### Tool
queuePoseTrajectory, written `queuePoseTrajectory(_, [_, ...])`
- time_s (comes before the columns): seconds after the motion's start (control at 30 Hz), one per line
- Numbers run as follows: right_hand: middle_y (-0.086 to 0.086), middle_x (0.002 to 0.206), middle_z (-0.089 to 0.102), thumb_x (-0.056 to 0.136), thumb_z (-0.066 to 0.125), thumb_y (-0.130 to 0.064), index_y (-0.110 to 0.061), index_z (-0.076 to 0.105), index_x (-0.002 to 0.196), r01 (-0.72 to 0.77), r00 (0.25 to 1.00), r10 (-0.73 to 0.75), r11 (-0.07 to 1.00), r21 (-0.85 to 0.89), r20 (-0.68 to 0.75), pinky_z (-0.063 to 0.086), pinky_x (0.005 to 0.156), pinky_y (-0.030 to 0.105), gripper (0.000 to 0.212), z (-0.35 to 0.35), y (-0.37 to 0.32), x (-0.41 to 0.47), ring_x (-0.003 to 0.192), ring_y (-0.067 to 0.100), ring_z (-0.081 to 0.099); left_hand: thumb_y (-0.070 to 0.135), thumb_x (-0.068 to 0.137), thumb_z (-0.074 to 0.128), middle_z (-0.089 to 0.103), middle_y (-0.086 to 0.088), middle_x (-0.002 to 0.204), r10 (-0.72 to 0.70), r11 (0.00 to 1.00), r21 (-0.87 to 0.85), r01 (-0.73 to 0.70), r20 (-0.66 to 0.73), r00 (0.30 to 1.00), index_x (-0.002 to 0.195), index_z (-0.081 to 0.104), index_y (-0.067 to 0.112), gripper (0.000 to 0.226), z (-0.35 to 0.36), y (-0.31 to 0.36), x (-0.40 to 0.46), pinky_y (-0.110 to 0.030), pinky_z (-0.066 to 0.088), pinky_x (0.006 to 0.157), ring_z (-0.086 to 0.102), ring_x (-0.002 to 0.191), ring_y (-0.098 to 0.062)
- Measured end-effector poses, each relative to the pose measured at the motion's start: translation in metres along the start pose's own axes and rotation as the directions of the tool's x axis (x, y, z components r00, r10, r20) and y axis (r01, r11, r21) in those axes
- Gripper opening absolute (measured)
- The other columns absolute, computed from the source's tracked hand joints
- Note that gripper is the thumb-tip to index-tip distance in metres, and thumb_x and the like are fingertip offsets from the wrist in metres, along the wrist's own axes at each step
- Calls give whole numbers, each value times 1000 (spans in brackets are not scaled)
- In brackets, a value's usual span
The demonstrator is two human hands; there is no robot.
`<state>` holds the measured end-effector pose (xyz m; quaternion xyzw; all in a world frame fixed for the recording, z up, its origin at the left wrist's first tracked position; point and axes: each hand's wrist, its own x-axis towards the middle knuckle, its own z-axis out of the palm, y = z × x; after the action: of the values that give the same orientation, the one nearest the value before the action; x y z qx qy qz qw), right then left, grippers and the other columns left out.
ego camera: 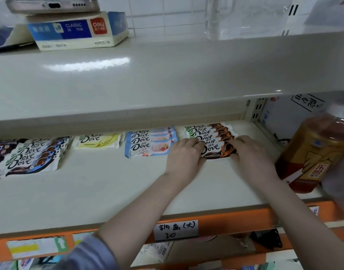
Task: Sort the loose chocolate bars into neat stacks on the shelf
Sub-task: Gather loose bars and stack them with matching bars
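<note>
Squaring up the brown Dove stack [211, 140] at 1 o'clock on the shelf [108, 184].
Long axis left-right; left hand [183, 154] and right hand [249, 151] pinching the front bar's ends, fingers curled.

Both arms reach forward and up from the near edge toward the far right part of the scene. The left hand [183, 154] lies palm down, its back facing the camera, and its fingers [196, 146] bend slightly at the tips. The right hand [249, 152] lies just to the right of it, also palm down, with its fingers pointing to the left. The two hands are near each other but not touching. Both forearms are bare; a grey-blue sleeve [93, 254] covers the left upper arm.
</note>
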<state>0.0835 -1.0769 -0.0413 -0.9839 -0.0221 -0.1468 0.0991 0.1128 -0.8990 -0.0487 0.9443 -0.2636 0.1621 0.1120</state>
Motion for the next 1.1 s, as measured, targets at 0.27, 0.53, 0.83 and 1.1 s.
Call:
queuePoseTrajectory(0.27, [9,131,48,93,43,-27,-10,43,130,137,989,-137,991,-7,-53,33,96,35,40,11,0,19,121,25,41,44,96,37,29,-9,152,10,998,55,-15,87,996,144,31,11,58,2,-15,4,-40,9,114,16,143,-25])
queuePoseTrajectory(0.53, [14,136,45,95,40,-26,-4,45,128,178,983,-178,984,-3,41,18,97,27,40,22,5,26,127,27,33,48,98,22,9,-4,158,-20,995,100,-5,251,968,150,9,15,63,6,-24,6,-40,1,115,6,145,-19])
queuePoseTrajectory(0.83, [10,137,43,98,30,-26,-6,42,128,147,986,-147,989,7,77,26,98,35,38,18,0,56,125,26,34,47,98,23,11,-4,158,-11,992,123,-16,217,976,149,10,14,63,6,-23,6,-39,2,115,7,145,-20])
queuePoseTrajectory(1.1, [7,148,33,99,28,-31,-10,36,137,62,988,-77,992,110,136,16,106,25,45,20,0,58,137,21,25,48,98,23,13,-4,158,1,992,124,-23,173,985,149,11,14,63,11,-24,3,-39,2,115,8,145,-19])
